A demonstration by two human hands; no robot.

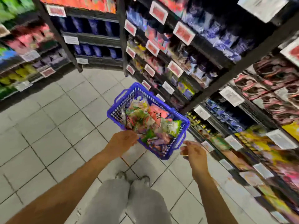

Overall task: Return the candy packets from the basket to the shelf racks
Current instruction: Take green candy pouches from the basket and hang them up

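Fingers: left hand reaches to the near rim of the blue plastic mesh basket, grip lost in blur; right hand loosely spread, holding nothing
Candy packets: bright crinkled candy packets heaped inside the basket
Basket: on grey tiled floor, beside the dark shelf racks

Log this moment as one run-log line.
left hand: at basket rim, grip unclear | right hand: open, empty | blue basket: on floor, full of candy packets | shelf racks: right
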